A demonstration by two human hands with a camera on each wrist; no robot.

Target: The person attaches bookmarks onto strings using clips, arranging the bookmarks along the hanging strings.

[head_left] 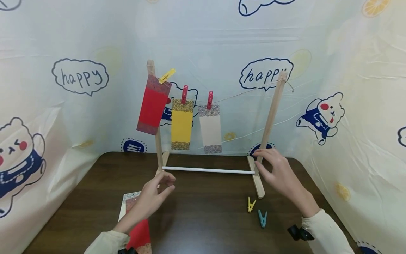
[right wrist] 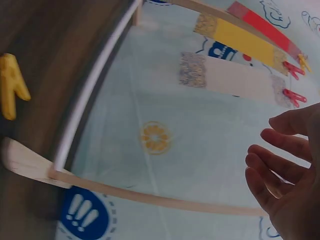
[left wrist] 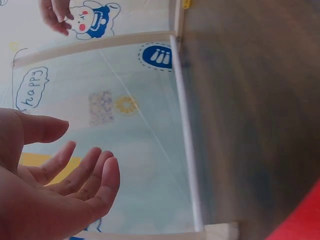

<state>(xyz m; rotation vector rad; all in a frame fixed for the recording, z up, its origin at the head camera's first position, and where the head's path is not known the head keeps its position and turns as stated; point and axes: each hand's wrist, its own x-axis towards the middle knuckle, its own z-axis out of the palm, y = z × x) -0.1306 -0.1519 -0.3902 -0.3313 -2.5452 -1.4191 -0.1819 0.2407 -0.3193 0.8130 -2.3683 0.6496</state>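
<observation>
Can see a wooden frame standing on the dark bench, with two upright posts, flat feet and a white rod low down between them. Strung near the top with a thin string and hung with three cards: at the left, a tilted red card under a yellow peg; next, a yellow card and a white card with patterned ends, each under a red peg.

Can make out the left hand near the foot of the left post, fingers loosely bent and apart, holding nothing. Likewise the right hand just beside the right post, relaxed, with a gap between thumb and fingers.

Near the right foot, lying loose, a small yellow clip and a blue clip. Below the left forearm, overlapping spare cards, red and white.

Can read "happy" in two cloud outlines on the cloth behind, the right one partly covered by the post. Cannot read the dark marks on the hanging yellow peg.
</observation>
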